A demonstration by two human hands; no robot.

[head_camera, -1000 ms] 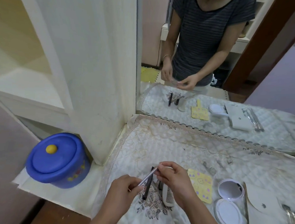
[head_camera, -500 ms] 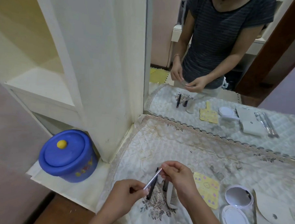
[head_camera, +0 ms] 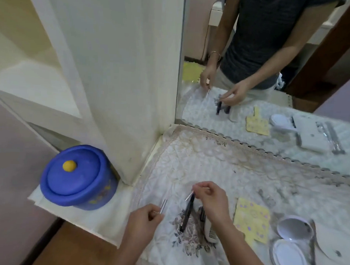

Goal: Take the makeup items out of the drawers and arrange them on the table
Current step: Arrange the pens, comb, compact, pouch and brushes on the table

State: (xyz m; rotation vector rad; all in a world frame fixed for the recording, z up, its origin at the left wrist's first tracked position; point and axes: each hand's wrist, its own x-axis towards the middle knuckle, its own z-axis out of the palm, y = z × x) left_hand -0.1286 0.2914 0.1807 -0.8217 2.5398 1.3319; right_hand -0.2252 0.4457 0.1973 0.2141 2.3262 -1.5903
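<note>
My left hand (head_camera: pixel 144 221) pinches a thin silver stick (head_camera: pixel 163 206) that points up and away, just above the quilted table cloth (head_camera: pixel 219 164). My right hand (head_camera: pixel 211 202) pinches a second thin pale piece (head_camera: pixel 189 196) a short way to the right, apart from the first. Under my right hand lie a black pencil (head_camera: pixel 187 215) and a white comb (head_camera: pixel 210 231) on the cloth's flower print. A yellow patterned card (head_camera: pixel 251 217) and an open round compact mirror (head_camera: pixel 293 227) lie further right.
A blue lidded tub (head_camera: pixel 78 178) with a yellow knob stands left of the table beside a white cabinet side (head_camera: pixel 122 80). The wall mirror (head_camera: pixel 270 126) behind the table reflects me and the items. A pale flat thing (head_camera: pixel 333 245) lies at the far right edge.
The thin silver item that both hands held together has come apart into two pieces. My left hand has drawn away to the left with its piece.
</note>
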